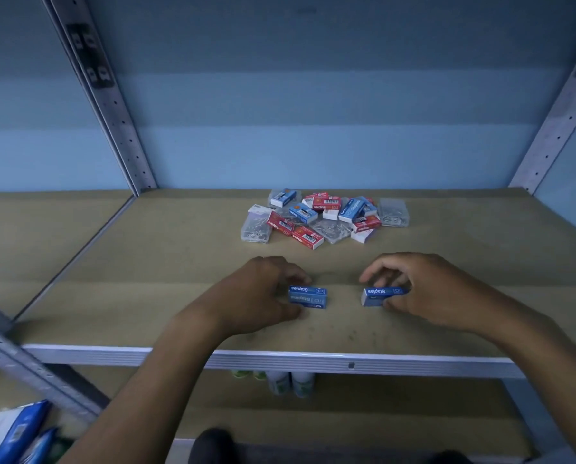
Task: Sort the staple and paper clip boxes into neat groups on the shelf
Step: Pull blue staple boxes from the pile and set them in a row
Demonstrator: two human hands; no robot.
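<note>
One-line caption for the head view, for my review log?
Left hand and right hand each grip a blue staples box before a mixed pile on the shelf.

Two blue staple boxes (308,297) (382,295) lie apart from the pile (323,217), nearer the shelf's front edge (279,358). In the pile, about four blue boxes, roughly six red boxes and four clear clip boxes show; overlaps make exact counts uncertain.

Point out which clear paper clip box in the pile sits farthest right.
The clear paper clip box at the pile's right edge, beside the red staple boxes. The other clear boxes lie at the pile's left and middle.
</note>
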